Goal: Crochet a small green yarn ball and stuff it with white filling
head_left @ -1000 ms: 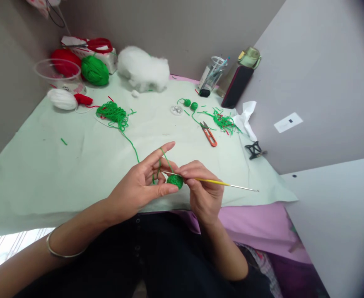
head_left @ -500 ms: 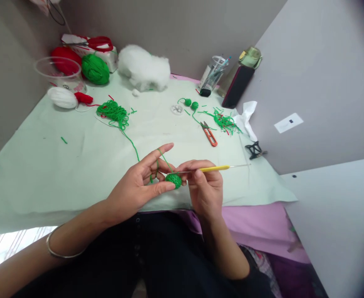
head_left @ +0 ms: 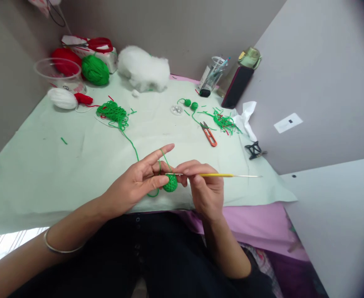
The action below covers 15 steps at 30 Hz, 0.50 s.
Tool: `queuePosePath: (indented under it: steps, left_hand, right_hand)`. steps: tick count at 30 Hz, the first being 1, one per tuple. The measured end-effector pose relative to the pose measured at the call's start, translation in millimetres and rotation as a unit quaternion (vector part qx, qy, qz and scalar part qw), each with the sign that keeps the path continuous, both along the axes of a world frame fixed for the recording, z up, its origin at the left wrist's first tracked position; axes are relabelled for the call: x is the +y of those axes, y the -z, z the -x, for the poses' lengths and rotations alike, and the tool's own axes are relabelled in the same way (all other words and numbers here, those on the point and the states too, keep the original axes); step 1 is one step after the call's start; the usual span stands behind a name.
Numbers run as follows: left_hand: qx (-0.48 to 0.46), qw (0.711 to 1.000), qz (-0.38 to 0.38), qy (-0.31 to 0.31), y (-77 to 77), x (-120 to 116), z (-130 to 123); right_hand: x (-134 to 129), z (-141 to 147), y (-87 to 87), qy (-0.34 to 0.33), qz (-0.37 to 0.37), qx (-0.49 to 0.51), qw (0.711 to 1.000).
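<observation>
Between thumb and fingers, my left hand (head_left: 135, 182) pinches a small green crocheted piece (head_left: 170, 183). Green yarn passes over its raised index finger, and a loop hangs below the hand. A crochet hook with a yellow handle (head_left: 217, 175) is gripped in my right hand (head_left: 206, 190), its metal tip at the top edge of the green piece. From the left hand the yarn runs back to a loose green yarn pile (head_left: 112, 114) on the pale cloth.
Orange snips (head_left: 209, 134), green yarn scraps (head_left: 224, 122) and two small green balls lie beyond my hands. White stuffing (head_left: 143, 68), yarn balls (head_left: 95, 70), a plastic tub, a cup of pens, a bottle and a phone (head_left: 237, 87) stand farther back. A black clip (head_left: 254, 150) is at the right.
The green piece has shifted slightly left and down and turned in my left hand. The hook now lies more level, its rear end lower and farther right. A yarn loop now hangs below my left hand.
</observation>
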<state>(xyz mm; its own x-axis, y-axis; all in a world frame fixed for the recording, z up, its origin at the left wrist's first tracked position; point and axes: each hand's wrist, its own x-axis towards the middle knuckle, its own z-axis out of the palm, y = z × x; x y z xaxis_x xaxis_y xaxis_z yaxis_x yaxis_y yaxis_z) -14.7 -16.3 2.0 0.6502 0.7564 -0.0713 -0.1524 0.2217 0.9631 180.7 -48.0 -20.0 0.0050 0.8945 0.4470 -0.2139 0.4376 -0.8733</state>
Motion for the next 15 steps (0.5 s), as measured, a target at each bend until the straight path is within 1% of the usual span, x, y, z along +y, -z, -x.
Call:
queuePosePath:
  steps: [2,4,7,9,11,13,15]
  left_hand:
    - [-0.025,0.999,0.012,0.017,4.7,0.3,-0.3]
    - [-0.059,0.997,0.034,0.03,8.2,-0.4,-2.4]
    - [-0.106,0.99,0.086,0.026,8.1,-1.9,-6.3]
    - [-0.103,0.987,0.125,0.004,5.2,-2.2,-8.1]
    - [-0.08,0.986,0.146,-0.023,2.4,-1.7,-8.9]
    - [-0.07,0.986,0.139,-0.058,1.4,-0.6,-8.9]
    - [-0.078,0.987,0.114,-0.086,2.3,0.6,-8.4]
  right_hand:
    - [-1.2,-0.7,-1.1,0.02,-0.042,-0.036,0.998]
    - [-1.9,-1.0,-3.4,0.048,-0.089,-0.093,0.991]
    - [-0.5,0.6,-5.9,0.076,-0.135,-0.151,0.976]
    - [1.9,3.3,-6.1,0.089,-0.136,-0.147,0.976]
    - [3.7,6.5,-5.3,0.107,-0.123,-0.126,0.979]
    - [3.6,9.4,-4.2,0.126,-0.111,-0.106,0.98]
    - [1.6,11.4,-3.4,0.142,-0.104,-0.1,0.979]
